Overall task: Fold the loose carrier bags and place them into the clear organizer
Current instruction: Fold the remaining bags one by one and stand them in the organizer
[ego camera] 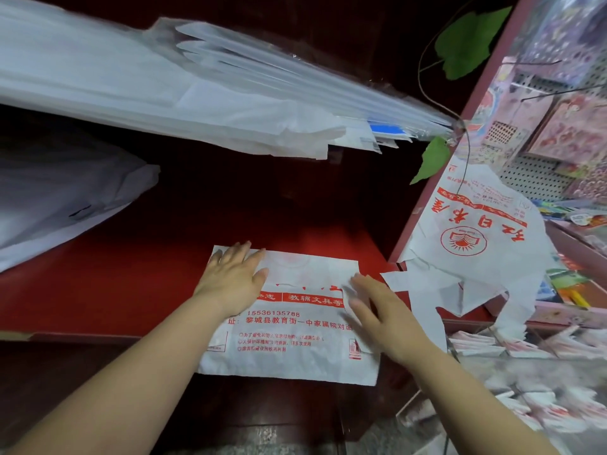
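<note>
A white carrier bag (pixel 295 339) with red print lies flat on the red shelf (pixel 131 274), its top part folded down. My left hand (pixel 235 277) presses flat on the bag's upper left corner, fingers straight. On the bag's right edge rests my right hand (pixel 377 310), fingers straight and a little blurred. A second loose bag (pixel 466 238) with a red round logo hangs crumpled over the shelf's right end. The clear organizer (pixel 532 389) at the lower right holds several folded bags.
A stack of white and clear plastic bags (pixel 164 93) lies on the shelf above. More white bags (pixel 49 198) sit at the left. Green leaves (pixel 469 44) and a pegboard with stationery (pixel 558 142) stand at the right.
</note>
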The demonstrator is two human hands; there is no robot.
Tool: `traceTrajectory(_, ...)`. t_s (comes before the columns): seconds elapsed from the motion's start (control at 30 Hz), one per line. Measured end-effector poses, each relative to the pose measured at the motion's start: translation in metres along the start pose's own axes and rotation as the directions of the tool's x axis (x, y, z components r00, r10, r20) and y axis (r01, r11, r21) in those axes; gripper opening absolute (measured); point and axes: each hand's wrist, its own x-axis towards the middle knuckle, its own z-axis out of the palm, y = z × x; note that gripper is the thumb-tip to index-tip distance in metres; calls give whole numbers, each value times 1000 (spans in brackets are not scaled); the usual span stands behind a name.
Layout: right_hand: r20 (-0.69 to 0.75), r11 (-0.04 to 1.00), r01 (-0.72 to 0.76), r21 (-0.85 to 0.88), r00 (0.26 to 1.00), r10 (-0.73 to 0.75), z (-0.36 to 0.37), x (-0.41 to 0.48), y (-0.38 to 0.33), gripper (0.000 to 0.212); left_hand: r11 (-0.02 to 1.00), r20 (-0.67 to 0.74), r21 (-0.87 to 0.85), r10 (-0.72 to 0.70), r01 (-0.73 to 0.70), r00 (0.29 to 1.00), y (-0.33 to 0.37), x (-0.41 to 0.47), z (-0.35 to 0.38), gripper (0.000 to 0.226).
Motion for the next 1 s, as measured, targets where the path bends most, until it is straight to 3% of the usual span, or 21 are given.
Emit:
traceTrajectory(0.1, 12, 983, 181, -33, 984, -180, 3, -33, 14, 97, 947, -225, -316, -10, -64, 974, 0, -11, -7, 41)
traceTrajectory(0.17, -20, 940, 303, -158, 951, -310, 8, -43, 30, 93, 884, -298, -456, -42, -104, 954, -1, -26, -12, 36)
traceTrajectory(0.23, -30, 867, 378, -324, 912, -409, 11, -46, 39, 85, 904, -257, -400, 50, -153, 965, -8, -49, -14, 50)
traceTrajectory(0.3, 13, 800, 410, -438, 893, -450, 13, -45, 41, 87, 949, -145, -228, 188, -218, 971, -20, -73, -12, 93)
traceTrajectory(0.37, 19, 766, 418, -489, 882, -470, 18, -44, 41, 96, 952, -112, -5, 304, -307, 946, -38, -93, -2, 110)
traceTrajectory(0.43, -30, 778, 409, -477, 877, -480, 24, -43, 41, 103, 925, -40, 182, 345, -332, 938, -54, -104, 5, 104)
traceTrajectory(0.5, -85, 782, 422, -458, 855, -511, 28, -45, 39, 99, 894, -65, 240, 403, -377, 913, -64, -106, 10, 105)
traceTrajectory(0.57, -130, 778, 447, -441, 827, -548, 31, -46, 39, 92, 890, -118, 191, 440, -415, 890, -64, -106, 11, 97)
traceTrajectory(0.67, -187, 780, 462, -422, 797, -574, 36, -46, 41, 81, 903, -249, 164, 428, -398, 869, -66, -104, 16, 67)
traceTrajectory(0.8, -187, 763, 462, -453, 787, -588, 42, -48, 44, 81, 904, -326, 119, 427, -411, 843, -69, -102, 22, 78)
traceTrajectory(0.87, -177, 735, 463, -495, 775, -607, 45, -49, 44, 83, 903, -338, 93, 426, -420, 840, -68, -102, 20, 72)
traceTrajectory(1.0, -316, 773, 405, -488, 744, -589, 50, -49, 39, 74, 915, -363, 25, 383, -402, 850, -69, -105, 13, 36)
